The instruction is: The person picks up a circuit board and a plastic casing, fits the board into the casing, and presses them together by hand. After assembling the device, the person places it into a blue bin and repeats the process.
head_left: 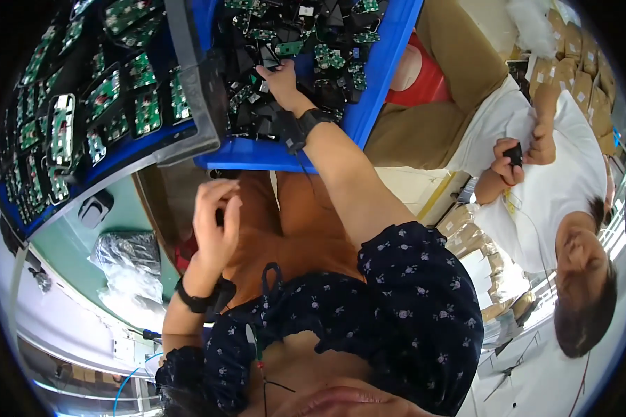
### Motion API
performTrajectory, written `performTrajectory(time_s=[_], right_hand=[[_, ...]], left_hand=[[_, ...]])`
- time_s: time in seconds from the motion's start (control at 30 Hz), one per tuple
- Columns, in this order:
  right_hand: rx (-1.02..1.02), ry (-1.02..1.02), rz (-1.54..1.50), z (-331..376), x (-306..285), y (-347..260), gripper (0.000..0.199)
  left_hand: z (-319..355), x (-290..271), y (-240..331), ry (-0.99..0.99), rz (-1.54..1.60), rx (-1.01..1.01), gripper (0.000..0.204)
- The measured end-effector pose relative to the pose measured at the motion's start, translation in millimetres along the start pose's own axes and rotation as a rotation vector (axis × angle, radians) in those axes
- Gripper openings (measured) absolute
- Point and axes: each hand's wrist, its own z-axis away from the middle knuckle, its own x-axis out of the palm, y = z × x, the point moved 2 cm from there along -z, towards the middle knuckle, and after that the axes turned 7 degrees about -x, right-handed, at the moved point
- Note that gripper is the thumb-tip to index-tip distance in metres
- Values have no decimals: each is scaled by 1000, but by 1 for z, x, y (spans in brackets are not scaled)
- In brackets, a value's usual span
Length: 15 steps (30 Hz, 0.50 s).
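Observation:
My right hand [282,82] reaches into a blue bin [247,158] with its fingers closed at the edge of a dark, shiny flat piece [268,58]. Green circuit boards [329,57] and black plastic pieces lie heaped around it. Above my lap, my left hand [214,221] is curled, thumb toward the fingers. Something dark [220,217] shows between them, too small to make out. Black straps with small devices sit on both wrists.
A blue tray [165,142] with rows of green boards rises at the left. Below it, a black mouse-like object [95,208] and plastic bags [126,257] lie on a green surface. At the right, a co-worker [535,181] holds a small black item beside cardboard and a red stool [424,76].

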Motion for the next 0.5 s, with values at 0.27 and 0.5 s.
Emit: performTrajectory(time_s=[0.27, 0.5], right_hand=[[-165, 120, 327, 14, 3, -36, 50], [-369, 10, 19, 28, -37, -45, 39]], left_hand=[[-43, 56, -68, 92, 57, -137, 17], [-100, 78, -90, 192, -44, -104, 22]])
